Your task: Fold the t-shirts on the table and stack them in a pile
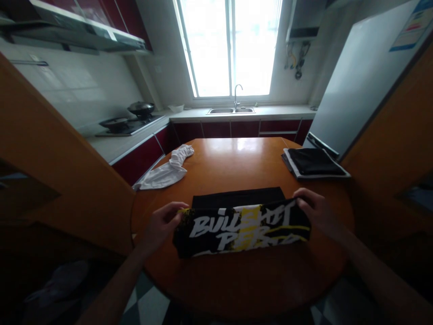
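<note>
A black garment (241,228) with white lettering and yellow marks, possibly a T-shirt, spans the space between my hands over the near part of the table. My left hand (165,221) pinches its upper left corner. At the upper right corner, my right hand (311,207) grips the cloth between thumb and fingers. Behind the printed face, a plain black part of the cloth (237,197) lies on the tabletop. Whether it belongs to the same garment is hard to see.
The round wooden table (233,167) fills the middle. On it, a crumpled white garment (169,169) lies at the left, and a stack of folded dark and white clothes (314,162) at the right. Beyond stand a counter with a sink (221,111), a stove with pans (140,108) and a fridge (358,76).
</note>
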`<state>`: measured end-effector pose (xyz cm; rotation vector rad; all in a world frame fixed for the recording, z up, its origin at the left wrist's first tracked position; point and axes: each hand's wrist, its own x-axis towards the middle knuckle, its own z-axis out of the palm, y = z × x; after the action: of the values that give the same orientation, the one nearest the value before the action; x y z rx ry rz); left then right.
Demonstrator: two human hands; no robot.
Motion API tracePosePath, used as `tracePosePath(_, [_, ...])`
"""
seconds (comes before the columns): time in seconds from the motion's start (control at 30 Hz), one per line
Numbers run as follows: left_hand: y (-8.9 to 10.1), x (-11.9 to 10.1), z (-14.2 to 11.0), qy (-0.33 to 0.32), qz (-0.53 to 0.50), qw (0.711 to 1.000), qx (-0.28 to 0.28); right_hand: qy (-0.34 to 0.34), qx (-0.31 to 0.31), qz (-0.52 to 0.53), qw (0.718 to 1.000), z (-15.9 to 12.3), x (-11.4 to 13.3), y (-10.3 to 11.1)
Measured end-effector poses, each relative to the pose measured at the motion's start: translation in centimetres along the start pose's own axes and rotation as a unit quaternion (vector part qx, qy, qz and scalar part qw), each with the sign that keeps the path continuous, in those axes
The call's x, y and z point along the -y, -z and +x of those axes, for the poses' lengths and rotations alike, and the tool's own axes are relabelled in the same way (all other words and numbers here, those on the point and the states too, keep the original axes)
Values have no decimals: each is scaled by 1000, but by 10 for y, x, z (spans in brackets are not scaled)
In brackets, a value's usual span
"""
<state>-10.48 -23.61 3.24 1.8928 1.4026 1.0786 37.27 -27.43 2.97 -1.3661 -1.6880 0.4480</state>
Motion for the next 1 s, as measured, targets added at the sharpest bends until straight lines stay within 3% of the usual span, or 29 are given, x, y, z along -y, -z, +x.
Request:
tracePosePath(0.2, [-39, 47, 53, 45, -5, 998, 42, -78, 16, -11, 997, 56, -63, -58])
tracePosePath(0.37, [-43, 65, 72, 47, 3, 997, 60, -90, 20, -10, 996, 73, -92, -72])
tracePosePath(0.6, [-47, 77, 93, 24, 95, 991, 96, -121, 34, -51, 991, 88, -111, -82])
tracePosePath(0.83, [-54, 97, 95, 6, 110, 992, 69, -107, 25, -67, 992, 94, -117, -85])
tracePosePath(1.0, [-57, 99, 99, -8, 175, 984, 31, -90, 27, -182, 979, 91, -103, -89])
